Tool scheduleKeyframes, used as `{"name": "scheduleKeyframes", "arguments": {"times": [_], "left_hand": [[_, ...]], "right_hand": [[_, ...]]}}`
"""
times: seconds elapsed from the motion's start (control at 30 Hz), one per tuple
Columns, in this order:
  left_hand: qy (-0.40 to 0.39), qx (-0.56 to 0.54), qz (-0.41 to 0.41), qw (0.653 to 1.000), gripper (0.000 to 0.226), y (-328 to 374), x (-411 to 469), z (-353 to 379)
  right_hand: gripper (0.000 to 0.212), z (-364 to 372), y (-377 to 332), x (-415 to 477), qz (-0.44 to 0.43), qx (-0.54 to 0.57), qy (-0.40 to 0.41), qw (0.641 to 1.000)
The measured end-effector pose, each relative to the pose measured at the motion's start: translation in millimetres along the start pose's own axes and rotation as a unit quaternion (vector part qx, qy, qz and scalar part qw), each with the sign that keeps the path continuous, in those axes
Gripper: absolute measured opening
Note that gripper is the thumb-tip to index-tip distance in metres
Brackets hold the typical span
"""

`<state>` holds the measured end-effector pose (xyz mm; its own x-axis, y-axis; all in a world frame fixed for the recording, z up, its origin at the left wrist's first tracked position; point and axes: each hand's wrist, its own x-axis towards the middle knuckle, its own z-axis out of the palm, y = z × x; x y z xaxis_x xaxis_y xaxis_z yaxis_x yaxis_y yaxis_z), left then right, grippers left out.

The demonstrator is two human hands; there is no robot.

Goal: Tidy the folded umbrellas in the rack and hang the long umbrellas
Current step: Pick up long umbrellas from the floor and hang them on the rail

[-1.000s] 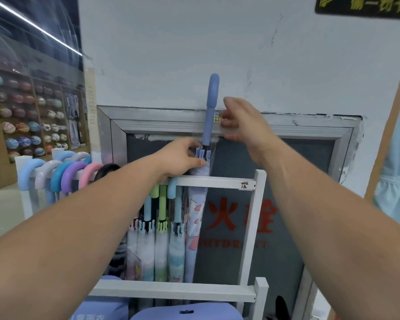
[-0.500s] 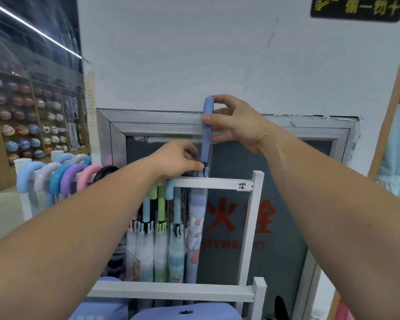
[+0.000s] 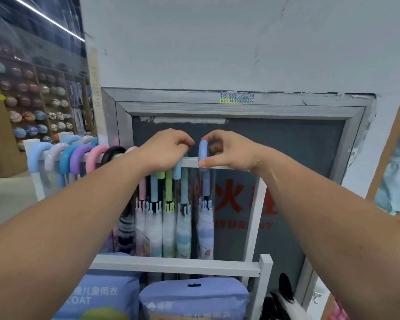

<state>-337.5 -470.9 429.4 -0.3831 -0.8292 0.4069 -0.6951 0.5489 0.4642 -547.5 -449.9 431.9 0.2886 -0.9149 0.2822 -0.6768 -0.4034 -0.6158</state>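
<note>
**Both hands up at the rail, periwinkle hook in my right pinch**

Well out to the left of my left fingers, a row of curved handles point(image 3: 77, 158) in blue, white, teal, purple, pink and black hooks over the rack's top rail point(image 3: 191, 161). My left hand point(image 3: 165, 150) sits on that rail with its fingers point(image 3: 186, 143) curled down. They are right above a light-blue handle point(image 3: 177, 169), but I cannot tell whether they actually grip it. Directly below those knuckles hang the pink, blue and green long umbrellas point(image 3: 169, 218), canopies down.

Between my two hands is the periwinkle umbrella point(image 3: 204, 229). Its hook handle point(image 3: 203, 151) is looped over the rail and the canopy hangs straight beneath. My right hand point(image 3: 229, 151) pinches that hook, with the fingertips bent over its top and the thumb point(image 3: 203, 163) pressed against its lower end at the rail.

Below my right wrist stands the white rack post point(image 3: 254, 211). Behind both hands is the grey hydrant cabinet door point(image 3: 298, 158).
</note>
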Motion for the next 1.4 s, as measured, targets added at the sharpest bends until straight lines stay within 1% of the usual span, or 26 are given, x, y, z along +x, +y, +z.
{"name": "scheduleKeyframes", "arguments": {"times": [0.17,0.27,0.37,0.43,0.5,0.57,0.63,0.67,0.8,0.87,0.93,1.0,1.1,1.17,1.23,1.4], "left_hand": [[-0.015,0.046,0.006,0.999,0.041,-5.3,-6.4,1.0],[-0.027,0.069,0.025,0.997,0.040,-10.8,-9.4,5.3],[-0.028,0.097,0.033,0.994,0.042,-13.7,-9.7,8.8],[-0.020,0.109,0.026,0.993,0.043,-13.3,-11.2,10.8],[0.001,0.118,0.021,0.993,0.045,-12.0,-15.4,14.1],[0.027,0.116,0.014,0.993,0.046,-8.1,-23.6,19.3],[0.057,0.110,0.012,0.992,0.047,-0.2,-33.1,25.3],[0.075,0.110,0.016,0.991,0.048,5.4,-37.9,28.2],[0.136,0.103,0.054,0.984,0.044,35.1,-55.5,40.5],[0.148,0.100,0.082,0.980,0.040,51.2,-64.5,48.8],[0.147,0.096,0.114,0.978,0.035,64.7,-73.2,59.3],[0.130,0.076,0.149,0.977,0.033,75.5,-83.2,72.5],[0.090,0.041,0.194,0.976,0.030,88.9,-102.8,96.0],[0.054,0.026,0.222,0.973,0.029,95.1,-118.5,116.2],[0.010,0.003,0.237,0.971,0.032,102.4,-136.7,139.8],[-0.106,-0.048,0.252,0.961,0.027,137.2,-190.2,207.8]], "right_hand": [[0.065,0.8,-4.4,-1.0,0.017,-0.120,-0.056,0.991],[0.069,0.6,-5.2,-3.8,0.020,-0.141,-0.061,0.988],[0.069,0.4,-5.2,-5.0,0.017,-0.158,-0.055,0.986],[0.073,0.8,-3.8,-7.5,0.011,-0.177,-0.051,0.983],[0.082,1.3,-0.3,-12.7,0.004,-0.193,-0.041,0.980],[0.084,1.6,3.9,-22.9,-0.011,-0.179,-0.008,0.984],[0.074,0.3,9.0,-37.0,-0.031,-0.174,0.043,0.983],[0.067,-1.2,12.4,-44.3,-0.045,-0.190,0.068,0.979],[0.042,-7.8,24.4,-83.3,-0.101,-0.255,0.153,0.949],[0.034,-11.2,27.0,-109.9,-0.103,-0.267,0.188,0.939],[0.035,-15.1,30.0,-139.2,-0.074,-0.271,0.190,0.941],[0.040,-16.5,34.7,-172.6,-0.037,-0.290,0.176,0.940],[0.040,-11.4,46.3,-229.6,0.047,-0.306,0.164,0.937],[0.038,-0.8,55.1,-271.7,0.111,-0.308,0.163,0.931],[0.037,14.2,62.9,-316.0,0.168,-0.299,0.163,0.925],[0.036,51.0,85.1,-429.4,0.317,-0.252,0.139,0.904]]}}
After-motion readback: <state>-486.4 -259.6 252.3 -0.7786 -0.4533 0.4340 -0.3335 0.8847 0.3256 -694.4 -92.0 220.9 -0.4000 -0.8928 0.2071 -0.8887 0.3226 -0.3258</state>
